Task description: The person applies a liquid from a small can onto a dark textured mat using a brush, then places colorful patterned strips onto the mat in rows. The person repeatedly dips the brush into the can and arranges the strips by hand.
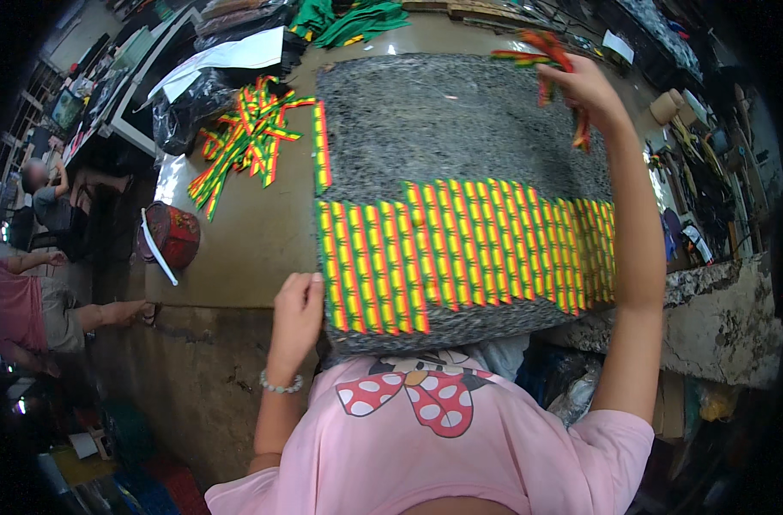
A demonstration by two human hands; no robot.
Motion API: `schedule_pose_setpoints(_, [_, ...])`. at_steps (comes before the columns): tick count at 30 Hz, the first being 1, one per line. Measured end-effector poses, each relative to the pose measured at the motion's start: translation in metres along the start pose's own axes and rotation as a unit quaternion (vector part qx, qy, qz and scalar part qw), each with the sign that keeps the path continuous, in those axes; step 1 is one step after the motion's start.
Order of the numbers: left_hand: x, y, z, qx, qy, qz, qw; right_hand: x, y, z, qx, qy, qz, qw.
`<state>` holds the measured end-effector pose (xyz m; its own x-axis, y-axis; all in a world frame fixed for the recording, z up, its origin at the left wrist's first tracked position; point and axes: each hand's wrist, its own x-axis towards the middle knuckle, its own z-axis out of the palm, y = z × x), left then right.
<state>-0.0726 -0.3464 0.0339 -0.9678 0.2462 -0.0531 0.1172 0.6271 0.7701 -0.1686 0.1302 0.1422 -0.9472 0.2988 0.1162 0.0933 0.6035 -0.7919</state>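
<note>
A thick speckled grey felt pad lies before me on the table. Across its near half runs a row of short striped strips in red, yellow and green, side by side; one single strip lies farther up along its left edge. My right hand is raised over the pad's far right corner, closed on a bunch of similar fabric strips that are blurred by motion. My left hand is at the near left edge of the pad, its fingers curled; what they pinch is hidden.
Left of the pad is a loose heap of striped strips. A red container with a white strip across it stands nearer. Green cloth lies at the back. Two people sit at the left, one in a pink shirt.
</note>
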Motion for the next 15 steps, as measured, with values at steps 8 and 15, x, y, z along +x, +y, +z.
schedule_pose_setpoints(8, [0.007,-0.006,-0.007,-0.055,-0.053,0.004,0.997,0.055,-0.130,0.185,0.078,-0.122,-0.058,0.988])
schedule_pose_setpoints(15, [0.034,-0.003,-0.054,-0.276,0.073,-0.047,0.957,0.024,-0.183,0.296,0.279,-0.220,-0.014,0.935])
